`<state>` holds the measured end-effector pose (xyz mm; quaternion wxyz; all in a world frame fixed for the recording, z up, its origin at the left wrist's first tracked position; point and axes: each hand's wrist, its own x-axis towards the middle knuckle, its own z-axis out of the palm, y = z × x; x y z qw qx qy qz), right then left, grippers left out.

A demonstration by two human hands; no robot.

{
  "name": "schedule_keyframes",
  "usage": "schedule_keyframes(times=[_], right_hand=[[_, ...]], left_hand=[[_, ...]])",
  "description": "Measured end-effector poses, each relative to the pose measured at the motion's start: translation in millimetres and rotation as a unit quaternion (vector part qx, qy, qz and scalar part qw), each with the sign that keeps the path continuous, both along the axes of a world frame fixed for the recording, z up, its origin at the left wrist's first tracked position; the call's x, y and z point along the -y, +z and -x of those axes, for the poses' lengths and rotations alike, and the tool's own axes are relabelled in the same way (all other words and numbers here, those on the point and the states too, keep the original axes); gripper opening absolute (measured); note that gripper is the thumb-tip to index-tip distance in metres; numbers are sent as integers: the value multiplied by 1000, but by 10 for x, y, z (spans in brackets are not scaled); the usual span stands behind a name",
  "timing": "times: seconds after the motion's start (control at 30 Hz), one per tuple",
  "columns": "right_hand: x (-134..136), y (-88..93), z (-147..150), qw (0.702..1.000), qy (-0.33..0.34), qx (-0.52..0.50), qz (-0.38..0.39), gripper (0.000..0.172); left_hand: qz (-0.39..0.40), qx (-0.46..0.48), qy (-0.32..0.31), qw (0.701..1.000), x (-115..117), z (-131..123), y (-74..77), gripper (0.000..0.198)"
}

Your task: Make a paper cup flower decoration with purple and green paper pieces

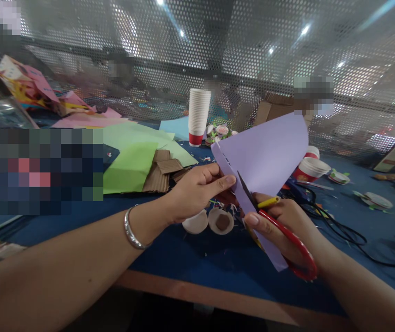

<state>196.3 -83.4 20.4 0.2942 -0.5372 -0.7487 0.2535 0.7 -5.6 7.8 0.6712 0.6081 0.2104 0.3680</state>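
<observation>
A folded lilac paper sheet (266, 152) is held up over the blue table (197, 258). My left hand (197, 189), with a silver bangle on its wrist, pinches the sheet's left edge between thumb and fingers. My right hand (287, 226) grips red-handled scissors (287, 235), whose dark blades bite into the sheet's lower edge. Short slits show along the left fold. Below the hands lie two cut paper-cup pieces (209, 221).
A tall stack of white paper cups (198, 115) stands behind. Green paper sheets (131, 161) and cardboard scraps (164, 170) lie at left. Red-and-white cups (310, 168) and a black cable (343, 230) are at right. A perforated metal screen (218, 55) backs the table.
</observation>
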Motion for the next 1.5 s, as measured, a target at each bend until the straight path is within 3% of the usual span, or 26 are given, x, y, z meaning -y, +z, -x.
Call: schedule_keyframes(times=[0.3, 0.93, 1.13, 1.5], right_hand=[[16, -39, 31, 998, -60, 8, -19, 56], [4, -66, 3, 997, -77, -8, 29, 54], [-21, -86, -30, 998, -58, -1, 1, 54], [-10, -73, -31, 999, -49, -13, 10, 54]], left_hand=[[4, 8, 0, 1000, 4, 5, 4, 19], [29, 37, 4, 999, 26, -2, -8, 15], [19, 19, 33, 999, 20, 0, -11, 21], [31, 23, 26, 999, 23, 5, -12, 22]])
